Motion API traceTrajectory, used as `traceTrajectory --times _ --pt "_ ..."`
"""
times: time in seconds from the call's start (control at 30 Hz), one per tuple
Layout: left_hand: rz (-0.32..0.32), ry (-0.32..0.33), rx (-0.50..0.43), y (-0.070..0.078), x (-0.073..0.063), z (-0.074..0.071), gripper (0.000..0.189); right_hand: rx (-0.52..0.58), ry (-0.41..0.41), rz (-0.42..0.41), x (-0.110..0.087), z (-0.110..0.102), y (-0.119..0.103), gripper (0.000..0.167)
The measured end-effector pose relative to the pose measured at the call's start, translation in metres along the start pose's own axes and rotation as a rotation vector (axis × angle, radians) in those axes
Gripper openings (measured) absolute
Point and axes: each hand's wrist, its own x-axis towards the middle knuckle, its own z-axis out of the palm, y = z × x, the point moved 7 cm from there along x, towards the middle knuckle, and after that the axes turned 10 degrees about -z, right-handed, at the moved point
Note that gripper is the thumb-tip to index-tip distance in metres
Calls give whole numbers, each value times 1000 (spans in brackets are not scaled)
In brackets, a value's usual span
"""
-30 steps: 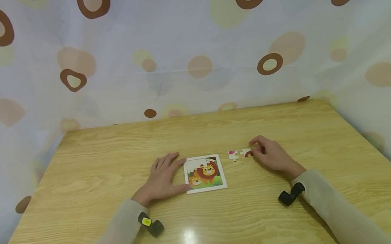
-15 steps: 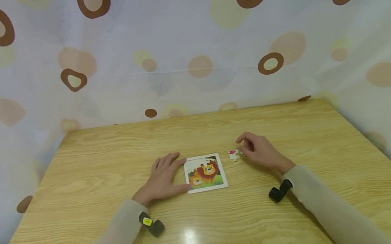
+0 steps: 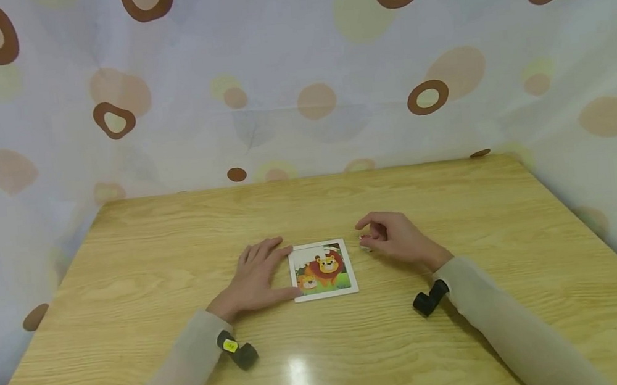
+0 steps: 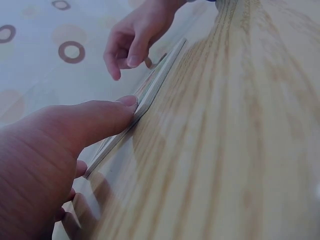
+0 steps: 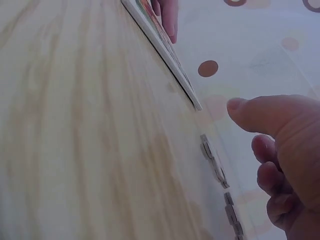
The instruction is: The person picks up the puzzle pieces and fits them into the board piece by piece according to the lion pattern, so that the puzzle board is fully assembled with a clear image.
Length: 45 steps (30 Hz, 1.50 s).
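A square white-framed jigsaw puzzle (image 3: 326, 297) with a lion picture lies on the table; its upper left part shows plain white. My left hand (image 3: 252, 279) lies at its left side, fingers spread, with the thumb (image 4: 102, 119) touching the frame's near left corner and the index finger at the far left corner. Right of the frame, my right hand (image 3: 402, 242) hovers over two loose puzzle pieces. One piece (image 5: 214, 161) lies nearer the frame, the other piece (image 5: 232, 216) just behind it. Between my right thumb and loosely curled fingers there is nothing. In the head view this hand mostly covers the pieces.
The wooden table (image 3: 189, 222) extends around both hands. Behind it and at both sides hangs a pale curtain (image 3: 272, 47) with brown and yellow spots. Small black cameras (image 3: 431, 298) sit on both wrists.
My right hand has moved left, from beside the right-hand piece to above the left one, covering the pieces. The left hand stays at the frame.
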Motion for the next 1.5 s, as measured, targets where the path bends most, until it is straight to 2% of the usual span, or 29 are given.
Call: traceTrajectory --times 0.17,0.57,0.97,1.1,1.2,1.37,1.5 --pt "6 8 2 -1 -1 1 81 28 -27 -53 6 8 -4 23" --pt "12 -3 -3 0 0 2 81 85 -113 -95 19 25 -15 32" --pt "6 0 2 -2 1 2 82 77 -252 -73 32 37 -20 35" --pt "3 -1 6 -2 1 2 82 59 -312 -92 38 39 -22 32" --pt "5 4 15 -3 1 2 82 60 -371 -77 43 41 -23 32" --pt "9 6 18 -4 1 1 82 97 -479 -41 51 44 -25 30" --pt "1 -5 15 -4 2 2 83 127 -562 -63 59 47 -28 29"
